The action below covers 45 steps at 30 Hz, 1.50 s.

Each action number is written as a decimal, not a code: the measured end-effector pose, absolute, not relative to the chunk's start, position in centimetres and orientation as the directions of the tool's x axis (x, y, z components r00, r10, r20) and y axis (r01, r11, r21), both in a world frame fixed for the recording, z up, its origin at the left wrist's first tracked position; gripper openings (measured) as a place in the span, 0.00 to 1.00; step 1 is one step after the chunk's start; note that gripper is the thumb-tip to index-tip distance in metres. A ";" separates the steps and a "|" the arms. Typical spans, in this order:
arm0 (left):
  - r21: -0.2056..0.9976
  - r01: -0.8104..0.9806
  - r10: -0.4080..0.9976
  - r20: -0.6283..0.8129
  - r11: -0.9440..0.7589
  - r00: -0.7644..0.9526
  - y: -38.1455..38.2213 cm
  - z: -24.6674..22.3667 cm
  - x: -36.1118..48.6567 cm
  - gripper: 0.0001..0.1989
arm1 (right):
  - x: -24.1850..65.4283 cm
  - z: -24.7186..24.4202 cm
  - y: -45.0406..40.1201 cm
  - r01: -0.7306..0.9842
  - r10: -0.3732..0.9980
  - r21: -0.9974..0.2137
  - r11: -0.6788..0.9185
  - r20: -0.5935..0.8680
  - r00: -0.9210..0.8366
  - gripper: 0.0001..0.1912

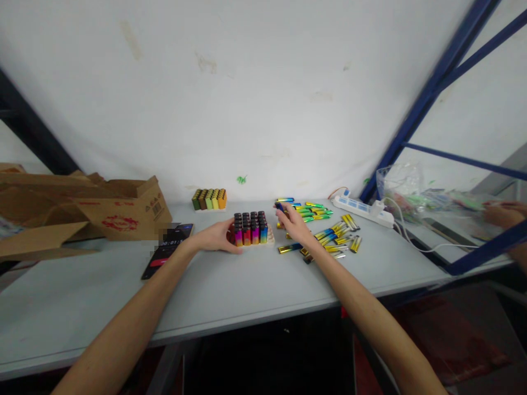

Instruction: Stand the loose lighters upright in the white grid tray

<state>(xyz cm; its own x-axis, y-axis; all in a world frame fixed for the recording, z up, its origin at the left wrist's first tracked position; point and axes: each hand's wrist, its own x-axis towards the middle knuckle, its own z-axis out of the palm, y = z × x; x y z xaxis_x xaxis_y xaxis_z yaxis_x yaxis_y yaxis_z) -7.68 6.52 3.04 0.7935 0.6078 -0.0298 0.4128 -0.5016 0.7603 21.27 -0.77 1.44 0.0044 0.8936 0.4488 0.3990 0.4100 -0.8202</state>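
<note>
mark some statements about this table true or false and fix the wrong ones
1. The left hand is at the left side of the black-topped lighters. True.
2. The power strip lies left of the cardboard box. False: the power strip lies right of the cardboard box.
3. A phone lies near the left forearm. True.
4. The loose shiny pieces stand upright. False: the loose shiny pieces lie flat.

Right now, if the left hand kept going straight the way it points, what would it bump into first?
The upright lighters. The left hand points right, at the near-left side of their block, and looks to be touching it already, though contact is hard to tell from this view.
</note>
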 end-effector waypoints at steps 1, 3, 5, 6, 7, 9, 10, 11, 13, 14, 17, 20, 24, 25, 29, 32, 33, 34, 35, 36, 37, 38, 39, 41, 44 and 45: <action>0.765 0.410 0.607 -0.031 -0.496 0.794 6.5 3.0 -7.7 0.44 | 21.3 1.1 -0.5 0.373 0.896 -0.830 0.414 0.445 -0.005 0.19; 0.765 0.418 0.613 -0.038 -0.490 0.789 6.5 3.0 -7.7 0.43 | 21.3 0.7 -0.2 0.319 0.900 -0.852 0.416 0.436 -0.009 0.21; 0.762 0.426 0.618 -0.044 -0.487 0.785 6.5 3.0 -7.7 0.43 | 21.2 0.7 -0.1 0.259 0.905 -0.871 0.417 0.423 -0.038 0.21; 0.765 0.425 0.617 -0.045 -0.485 0.785 6.5 3.0 -7.7 0.43 | 21.1 0.8 -0.1 0.238 0.906 -0.877 0.418 0.420 -0.043 0.22; 0.770 0.419 0.614 -0.046 -0.481 0.788 6.5 3.0 -7.7 0.43 | 21.1 1.0 -0.2 0.226 0.907 -0.881 0.416 0.418 -0.040 0.22; 0.777 0.415 0.609 -0.051 -0.474 0.791 6.6 3.0 -7.7 0.43 | 21.0 1.5 -0.4 0.217 0.912 -0.889 0.403 0.409 -0.021 0.21; 0.779 0.413 0.608 -0.052 -0.471 0.792 6.6 3.0 -7.7 0.43 | 21.0 1.7 -0.5 0.211 0.916 -0.894 0.395 0.402 -0.007 0.21; 0.782 0.412 0.608 -0.053 -0.468 0.792 6.6 3.0 -7.7 0.43 | 21.0 1.8 -0.6 0.203 0.920 -0.901 0.384 0.392 0.003 0.21; 0.785 0.412 0.608 -0.057 -0.463 0.792 6.6 3.1 -7.7 0.43 | 20.9 1.8 -0.8 0.193 0.929 -0.911 0.364 0.371 0.001 0.22; 0.788 0.409 0.604 -0.060 -0.461 0.795 6.6 3.1 -7.7 0.43 | 20.9 1.7 -0.8 0.205 0.930 -0.910 0.360 0.367 -0.007 0.22; 0.805 0.391 0.592 -0.062 -0.446 0.804 6.7 3.1 -7.8 0.44 | 20.8 1.4 -0.7 0.345 0.918 -0.856 0.385 0.395 -0.042 0.22; 0.822 0.375 0.595 -0.055 -0.429 0.802 6.8 2.9 -7.8 0.46 | 20.8 1.5 -0.8 0.542 0.887 -0.721 0.432 0.450 -0.107 0.19; 0.831 0.362 0.587 -0.054 -0.422 0.808 7.0 2.7 -7.9 0.47 | 20.6 2.0 -1.0 0.622 0.886 -0.641 0.449 0.408 -0.219 0.15; 0.835 0.354 0.581 -0.051 -0.421 0.812 7.0 2.7 -7.9 0.47 | 20.6 2.1 -1.1 0.620 0.890 -0.646 0.446 0.396 -0.228 0.14; 0.855 0.315 0.564 -0.033 -0.412 0.825 7.1 2.5 -7.9 0.46 | 20.9 2.5 -1.3 0.600 0.886 -0.654 0.460 0.380 -0.266 0.13; 0.849 0.329 0.575 -0.037 -0.413 0.817 7.2 2.4 -7.9 0.45 | 21.9 2.7 -1.3 0.531 0.886 -0.709 0.464 0.385 -0.260 0.15; 0.843 0.336 0.581 -0.035 -0.420 0.813 7.2 2.4 -7.9 0.45 | 22.5 2.8 -1.2 0.525 0.892 -0.722 0.451 0.389 -0.230 0.15; 0.838 0.340 0.584 -0.032 -0.427 0.811 7.2 2.4 -7.9 0.45 | 23.1 2.8 -1.1 0.545 0.898 -0.718 0.433 0.398 -0.189 0.14; 0.834 0.344 0.587 -0.030 -0.432 0.809 7.1 2.5 -7.9 0.45 | 23.7 2.8 -0.9 0.592 0.899 -0.692 0.412 0.415 -0.140 0.12; 0.831 0.348 0.587 -0.032 -0.435 0.809 7.0 2.6 -7.9 0.45 | 24.4 2.7 -0.8 0.659 0.894 -0.646 0.384 0.440 -0.090 0.11; 0.829 0.353 0.587 -0.036 -0.435 0.809 7.0 2.7 -7.9 0.45 | 25.0 2.7 -0.5 0.732 0.884 -0.586 0.347 0.465 -0.046 0.10; 0.828 0.356 0.587 -0.041 -0.433 0.808 6.9 2.8 -7.9 0.45 | 25.6 2.6 -0.3 0.798 0.874 -0.521 0.303 0.486 -0.014 0.11; 0.829 0.357 0.588 -0.043 -0.431 0.808 6.8 2.9 -7.9 0.45 | 26.2 2.4 -0.1 0.850 0.868 -0.459 0.258 0.497 0.005 0.12; 0.834 0.349 0.586 -0.038 -0.428 0.810 6.8 3.0 -7.8 0.44 | 27.1 2.0 0.2 0.912 0.871 -0.364 0.188 0.491 0.017 0.13; 0.843 0.333 0.579 -0.032 -0.422 0.815 6.7 3.0 -7.8 0.43 | 28.1 1.5 0.6 0.946 0.886 -0.289 0.146 0.463 0.005 0.16; 0.848 0.329 0.577 -0.035 -0.415 0.816 6.7 3.0 -7.8 0.43 | 28.3 1.4 0.7 0.953 0.890 -0.272 0.135 0.457 0.004 0.17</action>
<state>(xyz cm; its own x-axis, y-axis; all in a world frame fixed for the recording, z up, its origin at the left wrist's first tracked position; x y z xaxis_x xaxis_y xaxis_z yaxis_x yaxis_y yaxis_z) -7.79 6.70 3.03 0.8162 0.5767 -0.0346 0.3295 -0.4154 0.8479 28.34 0.73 1.44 0.0042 0.8896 0.4567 0.9527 0.1352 -0.2721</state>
